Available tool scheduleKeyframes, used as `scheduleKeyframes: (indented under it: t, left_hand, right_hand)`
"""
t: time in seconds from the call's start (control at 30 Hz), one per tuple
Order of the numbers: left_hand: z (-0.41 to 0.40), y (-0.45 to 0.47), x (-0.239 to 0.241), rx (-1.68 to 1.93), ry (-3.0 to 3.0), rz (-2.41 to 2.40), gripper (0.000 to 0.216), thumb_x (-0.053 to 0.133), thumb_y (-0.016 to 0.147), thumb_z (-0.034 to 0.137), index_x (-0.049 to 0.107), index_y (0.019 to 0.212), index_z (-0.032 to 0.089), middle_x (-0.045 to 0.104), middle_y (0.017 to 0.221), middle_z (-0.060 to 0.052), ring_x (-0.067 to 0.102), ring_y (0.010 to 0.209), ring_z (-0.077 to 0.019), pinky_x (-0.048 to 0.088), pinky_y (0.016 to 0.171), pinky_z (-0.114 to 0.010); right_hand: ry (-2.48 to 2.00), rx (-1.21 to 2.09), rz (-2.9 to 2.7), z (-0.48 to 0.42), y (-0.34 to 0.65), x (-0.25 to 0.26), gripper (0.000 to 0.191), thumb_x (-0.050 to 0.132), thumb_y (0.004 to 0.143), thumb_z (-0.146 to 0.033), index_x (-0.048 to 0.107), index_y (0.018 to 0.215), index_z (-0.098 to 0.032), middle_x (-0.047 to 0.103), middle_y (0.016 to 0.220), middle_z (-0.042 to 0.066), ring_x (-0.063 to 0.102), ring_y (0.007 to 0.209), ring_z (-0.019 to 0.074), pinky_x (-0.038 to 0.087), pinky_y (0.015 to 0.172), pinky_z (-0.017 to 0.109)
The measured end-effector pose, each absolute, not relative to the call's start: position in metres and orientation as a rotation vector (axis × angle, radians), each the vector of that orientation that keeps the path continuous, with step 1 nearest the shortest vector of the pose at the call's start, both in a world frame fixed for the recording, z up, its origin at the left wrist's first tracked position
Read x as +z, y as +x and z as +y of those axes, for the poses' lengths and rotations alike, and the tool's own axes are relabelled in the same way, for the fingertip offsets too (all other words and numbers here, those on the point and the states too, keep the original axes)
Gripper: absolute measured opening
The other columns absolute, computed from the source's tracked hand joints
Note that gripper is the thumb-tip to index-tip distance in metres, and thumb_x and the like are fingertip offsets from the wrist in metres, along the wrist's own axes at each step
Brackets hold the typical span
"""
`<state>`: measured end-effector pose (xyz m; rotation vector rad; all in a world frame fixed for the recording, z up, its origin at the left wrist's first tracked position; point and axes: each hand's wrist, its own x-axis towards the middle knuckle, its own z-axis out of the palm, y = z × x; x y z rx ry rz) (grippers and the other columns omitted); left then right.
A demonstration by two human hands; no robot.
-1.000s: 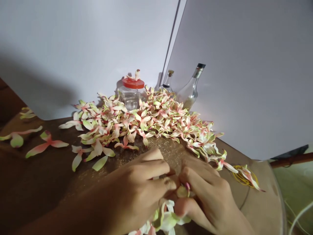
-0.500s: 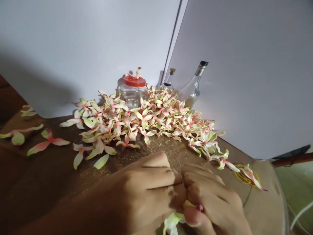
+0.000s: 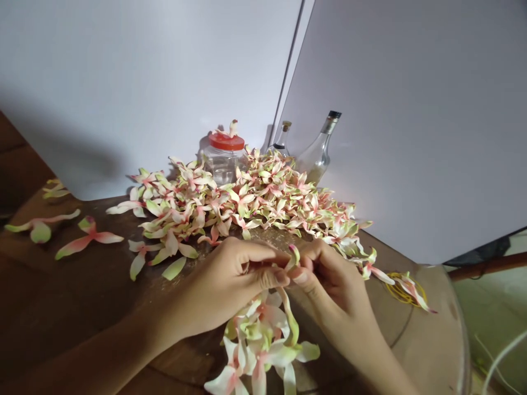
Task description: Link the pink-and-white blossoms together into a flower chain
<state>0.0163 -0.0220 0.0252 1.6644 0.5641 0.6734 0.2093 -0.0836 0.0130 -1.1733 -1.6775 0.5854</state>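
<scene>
My left hand (image 3: 228, 277) and my right hand (image 3: 329, 277) meet over the brown table (image 3: 82, 296), both pinching the top of a cluster of pink, white and green artificial flowers (image 3: 259, 345) that hangs below my fingers. A single petal tip (image 3: 293, 257) sticks up between my thumbs. Just beyond my hands lies a large heap of loose flowers of the same kind (image 3: 247, 200), stretching across the table.
A clear jar with a red lid (image 3: 222, 156) and two glass bottles (image 3: 317, 151) stand behind the heap against white boards. Stray flowers (image 3: 88, 238) lie at the left. Yellow rubber bands (image 3: 401, 288) sit at the right near the table's round edge.
My hands have lifted up and away from me, pulling the flower cluster into full view beneath them; before, they were low and bunched over it.
</scene>
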Motion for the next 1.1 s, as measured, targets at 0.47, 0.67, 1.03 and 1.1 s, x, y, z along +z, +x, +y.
scheduleKeyframes:
  t: [0.47, 0.67, 1.03, 1.1]
  left_hand:
    - [-0.0179, 0.0146, 0.0178, 0.686, 1.65, 0.539, 0.02, 0.063, 0.095, 0.024, 0.076, 0.08, 0.018, 0.063, 0.076, 0.002, 0.052, 0.066, -0.008, 0.039, 0.059, -0.017]
    - [-0.0177, 0.0173, 0.0197, 0.69, 1.577, 0.543, 0.02, 0.07, 0.092, 0.028, 0.075, 0.077, 0.017, 0.061, 0.072, 0.002, 0.05, 0.064, -0.0077, 0.039, 0.057, -0.015]
    - [-0.0152, 0.0169, 0.0167, 0.687, 1.576, 0.55, 0.02, 0.069, 0.093, 0.032, 0.081, 0.095, 0.017, 0.069, 0.079, -0.002, 0.057, 0.07, -0.0111, 0.044, 0.063, -0.019]
    - [-0.016, 0.017, 0.0176, 0.691, 1.565, 0.555, 0.021, 0.07, 0.092, 0.032, 0.082, 0.098, 0.016, 0.071, 0.08, -0.003, 0.057, 0.072, -0.0119, 0.044, 0.064, -0.019]
  right_hand:
    - [-1.207, 0.709, -1.638, -0.0835, 0.2097, 0.0111, 0.035, 0.062, 0.101, -0.046, 0.046, 0.08, -0.023, 0.055, 0.075, -0.002, 0.045, 0.066, 0.0132, 0.03, 0.059, 0.029]
    - [-1.189, 0.781, -1.604, -0.0843, 0.2091, 0.0108, 0.035, 0.062, 0.101, -0.047, 0.046, 0.081, -0.023, 0.051, 0.075, -0.003, 0.041, 0.067, 0.0132, 0.028, 0.058, 0.029]
    - [-1.191, 0.85, -1.581, -0.0863, 0.2064, 0.0151, 0.036, 0.066, 0.099, -0.047, 0.044, 0.082, -0.024, 0.045, 0.073, -0.005, 0.038, 0.066, 0.0127, 0.029, 0.058, 0.028]
    - [-1.19, 0.845, -1.58, -0.0861, 0.2067, 0.0148, 0.036, 0.066, 0.099, -0.046, 0.044, 0.082, -0.024, 0.044, 0.072, -0.005, 0.037, 0.065, 0.0125, 0.029, 0.058, 0.028]
